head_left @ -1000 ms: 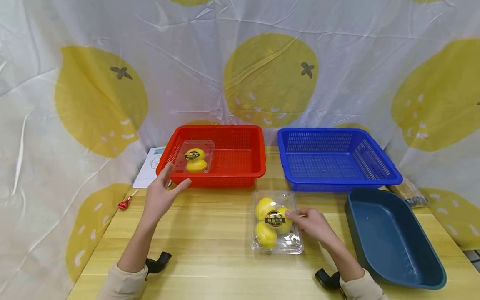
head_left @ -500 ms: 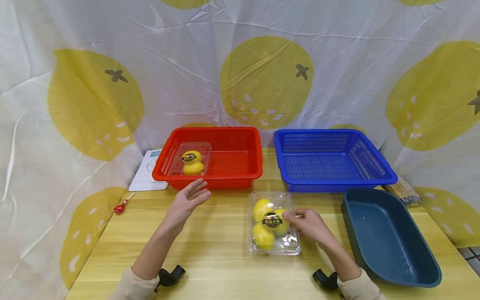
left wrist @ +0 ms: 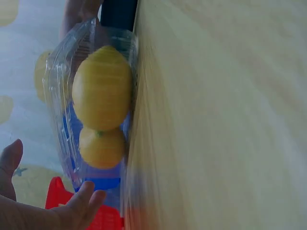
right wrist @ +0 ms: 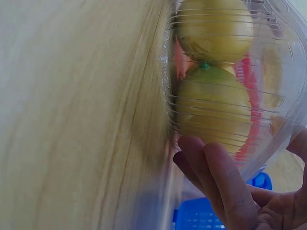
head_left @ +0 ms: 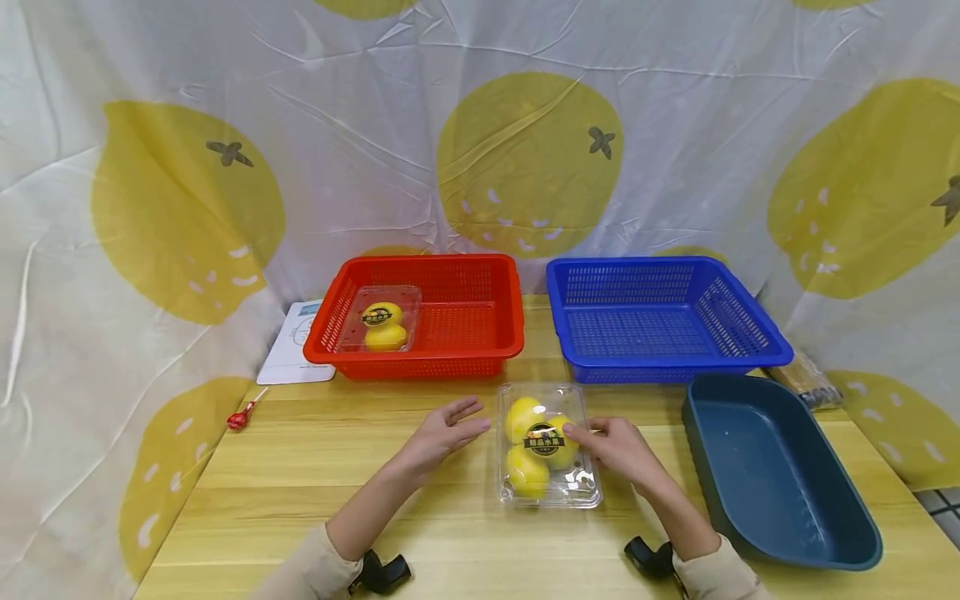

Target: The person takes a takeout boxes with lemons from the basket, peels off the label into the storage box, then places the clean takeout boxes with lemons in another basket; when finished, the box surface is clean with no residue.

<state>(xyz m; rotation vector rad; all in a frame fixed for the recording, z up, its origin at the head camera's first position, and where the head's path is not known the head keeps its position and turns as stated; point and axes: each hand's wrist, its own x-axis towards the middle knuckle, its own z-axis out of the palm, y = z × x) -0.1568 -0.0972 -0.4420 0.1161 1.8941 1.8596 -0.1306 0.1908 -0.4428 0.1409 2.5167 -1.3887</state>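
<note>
A clear plastic clamshell box (head_left: 546, 492) with three yellow lemons (head_left: 528, 472) and a black label lies on the wooden table. My right hand (head_left: 618, 446) grips its right side, thumb on the lid; in the right wrist view the fingers (right wrist: 225, 177) lie against the box's side wall. My left hand (head_left: 442, 433) is just left of the box, apart from it, fingers extended and thumb spread. In the left wrist view that hand (left wrist: 53, 211) shows below the near end of the box (left wrist: 60, 129). A similar box (head_left: 408, 321) with two visible lemons sits in the red basket (head_left: 427, 367).
A blue basket (head_left: 675, 364) stands at the back right, and a dark teal tub (head_left: 780, 467) at the right edge. On the left are a white card (head_left: 288, 354) and a red lollipop (head_left: 238, 419). A packaged item (head_left: 810, 383) lies behind the tub. A lemon-print curtain (head_left: 360, 150) hangs behind.
My left hand has moved right and toward me, from the red basket's front left to beside the clamshell box. My right hand stays at the box, and the view has shifted slightly.
</note>
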